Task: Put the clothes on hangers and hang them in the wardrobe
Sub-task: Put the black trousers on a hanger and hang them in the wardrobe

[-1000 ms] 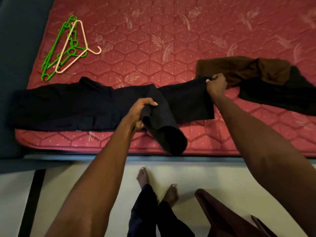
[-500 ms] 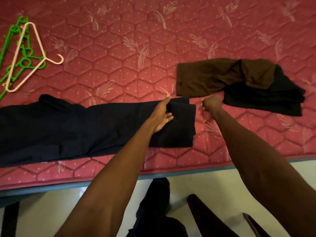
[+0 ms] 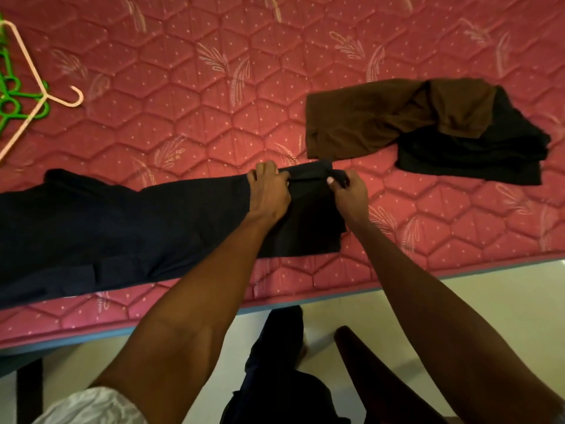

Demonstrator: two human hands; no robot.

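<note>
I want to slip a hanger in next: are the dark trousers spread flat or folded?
Mostly spread along the mattress; the dark trousers are folded only at the leg end, where both hands work.

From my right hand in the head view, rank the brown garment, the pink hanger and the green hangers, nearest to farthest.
From the right hand:
1. Brown garment, just beyond it, slightly right.
2. Pink hanger, far left on the mattress.
3. Green hangers, under it at the left edge.

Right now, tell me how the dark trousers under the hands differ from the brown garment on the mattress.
The dark trousers lie stretched flat along the near edge; the brown garment lies bunched and twisted farther back. The left hand and right hand hold the trousers' leg end; the brown garment lies untouched, partly over a black garment. Both rest on the mattress, unhung.
</note>
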